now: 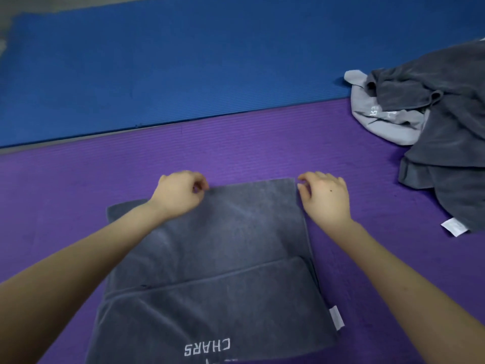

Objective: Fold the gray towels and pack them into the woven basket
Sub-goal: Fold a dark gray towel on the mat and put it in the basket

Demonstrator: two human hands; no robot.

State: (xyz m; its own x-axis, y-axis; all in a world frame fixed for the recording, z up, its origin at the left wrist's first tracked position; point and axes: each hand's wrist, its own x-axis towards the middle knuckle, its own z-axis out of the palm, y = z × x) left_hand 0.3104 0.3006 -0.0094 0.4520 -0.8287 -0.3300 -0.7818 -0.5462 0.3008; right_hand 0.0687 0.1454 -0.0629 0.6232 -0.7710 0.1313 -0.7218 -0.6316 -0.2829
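A gray towel (pixel 223 245) lies flat on the purple mat in front of me. Its near part is folded over, with white lettering facing up and a white tag at its right edge. My left hand (pixel 178 193) sits on the towel's far edge, thumb and forefinger pinched together on the cloth. My right hand (pixel 325 198) is at the far right corner, with its fingertips curled onto that corner. The woven basket is not in view.
A loose pile of dark gray towels (pixel 451 143) with a light gray one (pixel 380 116) underneath lies at the right. The purple mat (pixel 78 193) borders a blue mat (pixel 183 61) farther away, and bare floor shows at the top left.
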